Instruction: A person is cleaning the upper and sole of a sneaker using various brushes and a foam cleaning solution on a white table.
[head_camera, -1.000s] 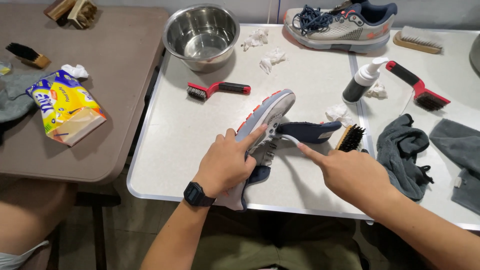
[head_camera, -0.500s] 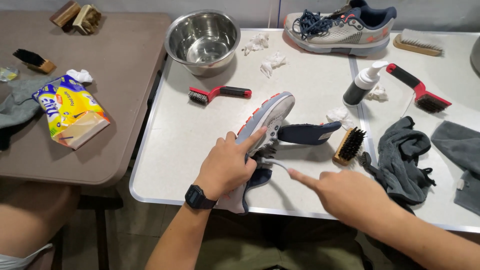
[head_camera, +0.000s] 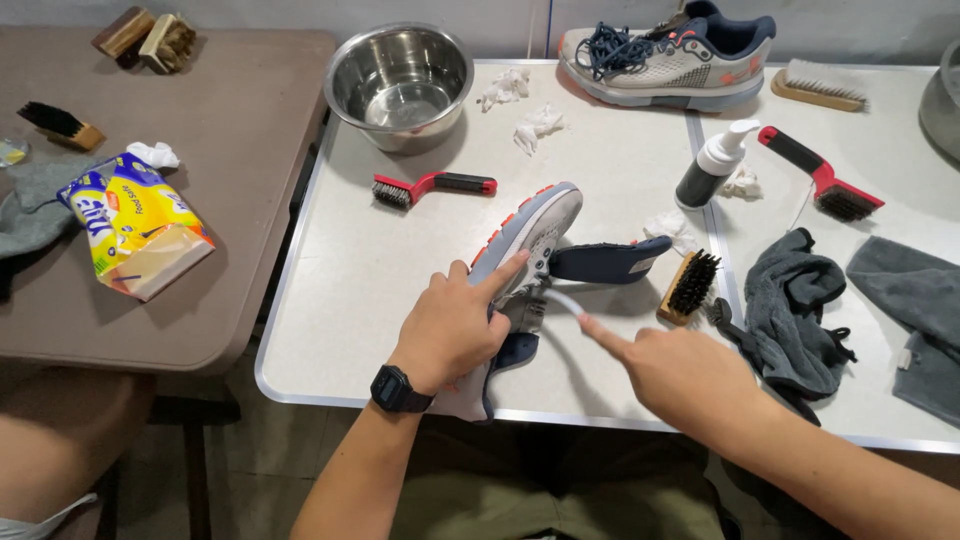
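Broadly, a white desk (head_camera: 380, 300) filled the middle and right of the view, with a brown desk (head_camera: 230, 150) butting against it on the left. At the far edge of the white desk lay a grey sneaker (head_camera: 668, 62) with loose blue laces, and left of it stood a steel bowl (head_camera: 400, 82). Dark grey cloths (head_camera: 800, 310) were heaped at the right, near a red-handled brush (head_camera: 822, 187) and a foam pump bottle (head_camera: 712, 165). On the brown desk lay a yellow wipes packet (head_camera: 135, 222).

Near the front edge, the left hand (head_camera: 452, 328), with a black watch (head_camera: 398, 390) on its wrist, was closed around a grey shoe (head_camera: 525, 240) held on its side, its forefinger stretched along the orange-trimmed sole and its toe pointing far. The shoe was close to the middle of the white desk. A navy insole (head_camera: 605, 262) stuck out from the shoe to the right, just beside a small wooden brush (head_camera: 686, 285). The right hand (head_camera: 680, 375) hovered near the shoe with its forefinger pointing left and the other fingers curled in; a thin pale strip (head_camera: 562, 299) ran from that fingertip toward the shoe, perhaps a lace, though it was blurred. A second red-handled brush (head_camera: 432, 186) lay farther off, along with crumpled tissues (head_camera: 538, 124).
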